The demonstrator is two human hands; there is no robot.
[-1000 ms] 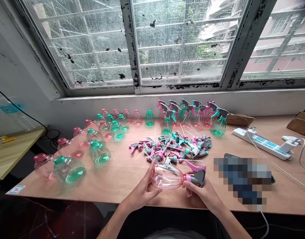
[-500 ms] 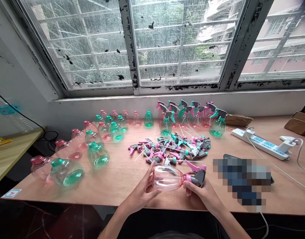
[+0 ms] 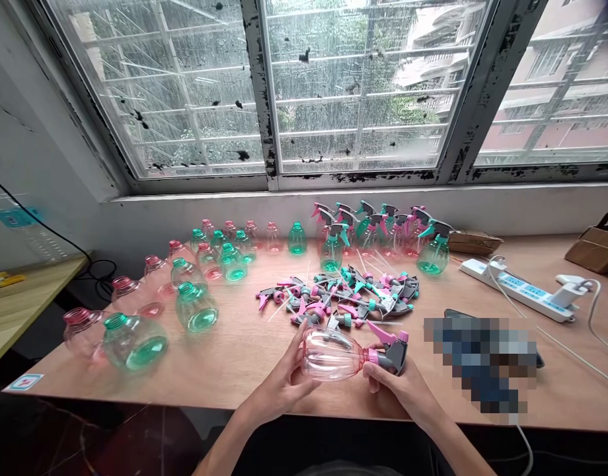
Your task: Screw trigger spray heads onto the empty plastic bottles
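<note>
A clear pink spray bottle (image 3: 331, 354) lies on its side between my hands, just above the table's near edge. My left hand (image 3: 289, 373) is wrapped round its base end. At the neck, the fingers of my right hand (image 3: 390, 380) close on the pink collar of the grey-and-pink trigger sprayer head (image 3: 390, 350). The head sits on the bottle's mouth; whether its thread is tight I cannot tell. Just beyond the bottle is a heap of loose trigger sprayer heads (image 3: 343, 294) in pink, teal and grey.
Several pink and green bottles without heads (image 3: 197, 311) stand on the left. Bottles with sprayer heads (image 3: 435, 254) are grouped at the back by the wall. On the right lie a white power strip (image 3: 519, 287), cables and a partly blurred dark device (image 3: 487, 357).
The bottle and both hands have shifted very slightly left. My grip on the bottle and the sprayer collar looks much the same; the other things stay put.
</note>
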